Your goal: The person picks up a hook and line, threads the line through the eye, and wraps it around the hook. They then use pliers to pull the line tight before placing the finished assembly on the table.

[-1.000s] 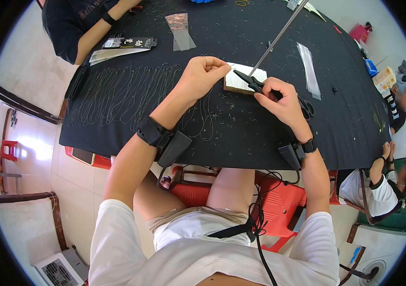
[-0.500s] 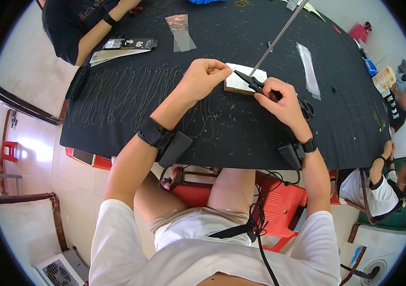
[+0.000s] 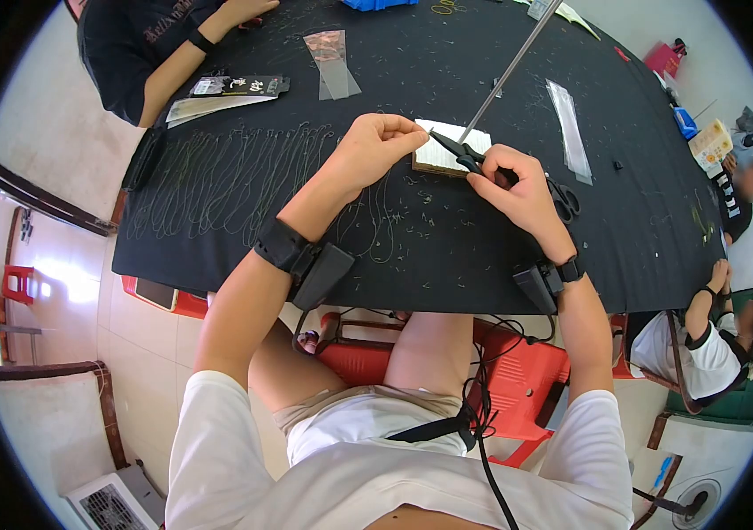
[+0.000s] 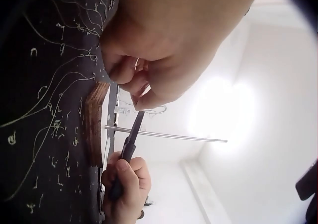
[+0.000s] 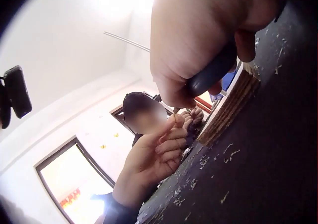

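Note:
My left hand (image 3: 374,152) is bent at the knuckles, thumb and forefinger pinching something tiny; a thin loop of line (image 4: 160,110) shows by the fingertips in the left wrist view. In my right hand (image 3: 518,187) I grip black pliers (image 3: 454,150) by the handles. Their nose points left, with the tip right at my left fingertips. Below both hands lies a wooden block (image 3: 438,164) with a white ridged top, and a thin metal rod (image 3: 518,66) rises from it. The grip of my left fingers hides most of what they hold.
Rows of looped thin lines (image 3: 226,181) lie to the left on the black cloth (image 3: 482,265). Scissors (image 3: 565,201) rest beside my right hand. Clear plastic sleeves (image 3: 571,132), a black package (image 3: 239,84) and line scraps lie around. Other people sit at the table.
Hardly anything differs: both hands keep their hold, the pliers' tip staying at the left fingertips. The head view has shifted slightly.

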The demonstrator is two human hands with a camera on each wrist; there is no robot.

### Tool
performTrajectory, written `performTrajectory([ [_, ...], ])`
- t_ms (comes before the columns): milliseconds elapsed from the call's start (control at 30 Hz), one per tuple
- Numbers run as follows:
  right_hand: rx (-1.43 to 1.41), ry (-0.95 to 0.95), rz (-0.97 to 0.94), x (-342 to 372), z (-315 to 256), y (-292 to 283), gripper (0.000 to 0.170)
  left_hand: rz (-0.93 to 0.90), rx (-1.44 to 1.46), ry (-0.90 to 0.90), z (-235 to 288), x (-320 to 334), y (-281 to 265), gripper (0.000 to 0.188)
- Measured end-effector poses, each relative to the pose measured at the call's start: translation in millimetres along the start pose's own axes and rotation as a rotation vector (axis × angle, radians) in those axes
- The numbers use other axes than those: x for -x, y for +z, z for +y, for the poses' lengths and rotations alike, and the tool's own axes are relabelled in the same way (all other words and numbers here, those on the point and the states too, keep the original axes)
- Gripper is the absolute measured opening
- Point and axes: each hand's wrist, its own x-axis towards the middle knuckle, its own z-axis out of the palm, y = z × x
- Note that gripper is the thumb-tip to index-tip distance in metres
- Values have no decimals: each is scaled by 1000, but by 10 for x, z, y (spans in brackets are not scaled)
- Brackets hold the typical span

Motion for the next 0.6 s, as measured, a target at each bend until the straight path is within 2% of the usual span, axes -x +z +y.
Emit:
performTrajectory([
  [600, 24, -4, 6, 1, 11, -16, 24, 47, 95, -4, 49, 23, -8, 22],
])
